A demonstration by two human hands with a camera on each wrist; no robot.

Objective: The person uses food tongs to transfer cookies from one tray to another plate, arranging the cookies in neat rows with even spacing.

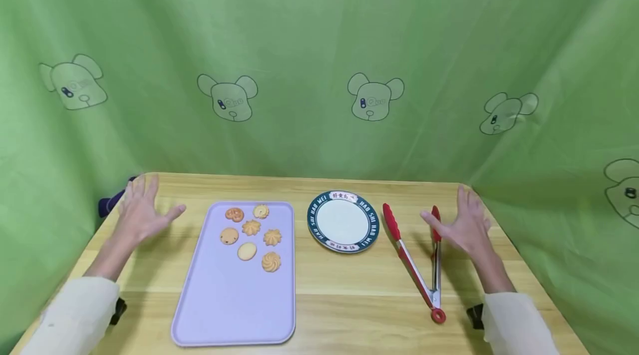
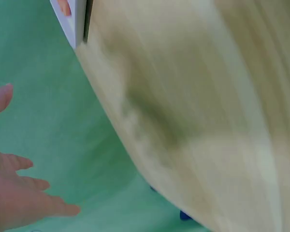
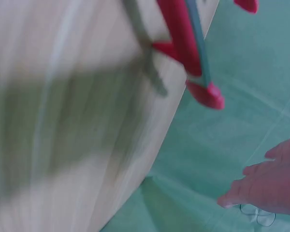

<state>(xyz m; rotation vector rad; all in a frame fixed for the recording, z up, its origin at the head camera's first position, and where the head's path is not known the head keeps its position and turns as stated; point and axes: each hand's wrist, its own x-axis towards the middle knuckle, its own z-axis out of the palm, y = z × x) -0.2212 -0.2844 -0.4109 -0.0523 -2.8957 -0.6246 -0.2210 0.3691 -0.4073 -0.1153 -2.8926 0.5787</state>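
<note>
My left hand point(image 1: 140, 216) is held with fingers spread over the table's left side, holding nothing. To its right lies a lilac tray point(image 1: 232, 310) with several cookies, among them a pretzel-shaped one point(image 1: 234, 214), a plain oval one point(image 1: 247, 251) and a swirled one point(image 1: 271, 262). My right hand point(image 1: 464, 227), also spread and holding nothing, is over the right side. Its thumb overlaps one red tip of the tongs point(image 1: 410, 269) in the head view. The tongs lie spread apart, their ring end toward me. Between tray and tongs sits a white plate point(image 1: 343, 223) with a dark patterned rim.
The wooden table point(image 1: 349, 316) is backed and flanked by a green curtain point(image 1: 299, 22) printed with bear heads. Something dark purple point(image 1: 111, 203) shows beyond the table's back left corner. Black straps point(image 1: 117, 310) show at the cuffs of the white sleeves point(image 1: 75, 316).
</note>
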